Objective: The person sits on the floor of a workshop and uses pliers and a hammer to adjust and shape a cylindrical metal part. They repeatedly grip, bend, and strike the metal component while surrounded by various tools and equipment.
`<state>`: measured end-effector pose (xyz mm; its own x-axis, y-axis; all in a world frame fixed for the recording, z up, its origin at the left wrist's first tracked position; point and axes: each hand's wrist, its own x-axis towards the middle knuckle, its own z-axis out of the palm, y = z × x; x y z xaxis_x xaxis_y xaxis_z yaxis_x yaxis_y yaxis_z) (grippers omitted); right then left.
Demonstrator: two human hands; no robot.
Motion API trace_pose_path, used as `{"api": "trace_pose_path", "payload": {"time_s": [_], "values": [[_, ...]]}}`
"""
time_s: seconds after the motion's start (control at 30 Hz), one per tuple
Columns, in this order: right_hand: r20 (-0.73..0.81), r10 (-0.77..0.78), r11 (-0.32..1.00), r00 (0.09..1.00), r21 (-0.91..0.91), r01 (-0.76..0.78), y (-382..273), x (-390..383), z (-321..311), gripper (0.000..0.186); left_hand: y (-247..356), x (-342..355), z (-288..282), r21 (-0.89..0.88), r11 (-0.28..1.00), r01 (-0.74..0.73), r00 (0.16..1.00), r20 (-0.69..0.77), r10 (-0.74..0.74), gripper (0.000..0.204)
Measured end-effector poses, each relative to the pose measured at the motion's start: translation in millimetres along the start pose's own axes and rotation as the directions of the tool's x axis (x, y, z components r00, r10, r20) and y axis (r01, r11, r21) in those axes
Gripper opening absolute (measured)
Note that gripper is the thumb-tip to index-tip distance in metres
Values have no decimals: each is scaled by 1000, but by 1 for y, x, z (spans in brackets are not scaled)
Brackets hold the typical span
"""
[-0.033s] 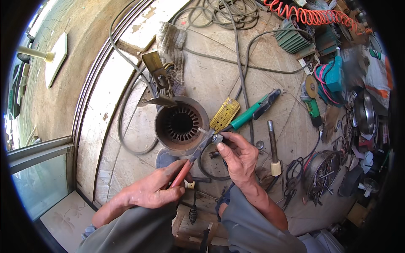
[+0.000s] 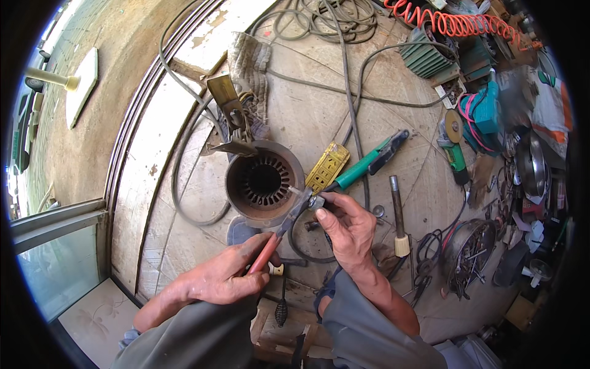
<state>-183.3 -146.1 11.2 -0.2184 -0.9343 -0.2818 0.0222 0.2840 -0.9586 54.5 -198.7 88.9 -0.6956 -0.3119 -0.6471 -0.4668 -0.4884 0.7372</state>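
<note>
My left hand (image 2: 224,273) is closed round the red handle of a tool (image 2: 265,252) whose flat dark metal head slants up and right. The kind of tool is not clear. The thumb and fingers of my right hand (image 2: 351,237) pinch a small silvery metal piece (image 2: 317,203) at the tip of that head. Just beyond and left of the tool stands an open round metal motor housing (image 2: 236,198), slotted all round inside. Against its far side leans a bent metal bracket (image 2: 225,98). The ends of several fingers are hidden.
Beyond my right hand lie a yellow power strip (image 2: 329,165) and a green-handled tool (image 2: 361,170). To the right are a metal rod (image 2: 397,206), an angle grinder (image 2: 456,157) and a pan of metal tools (image 2: 452,261). Dark cables (image 2: 348,80) cross the floor.
</note>
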Motion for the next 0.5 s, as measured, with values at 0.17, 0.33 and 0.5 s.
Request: {"api": "trace_pose_path", "payload": {"time_s": [0.17, 0.33, 0.5], "values": [[80, 85, 970, 993, 221, -101, 3, 2, 0, 27, -1, 1, 4, 37, 999, 34, 999, -31, -33, 77], [115, 137, 929, 984, 329, -168, 12, 3, 0, 27, -2, 2, 7, 124, 992, 14, 996, -90, -3, 79], [117, 138, 904, 983, 391, -173, 15, 2, 2, 25, -4, 4, 6, 196, 980, -39, 998, -42, 48, 79]]}}
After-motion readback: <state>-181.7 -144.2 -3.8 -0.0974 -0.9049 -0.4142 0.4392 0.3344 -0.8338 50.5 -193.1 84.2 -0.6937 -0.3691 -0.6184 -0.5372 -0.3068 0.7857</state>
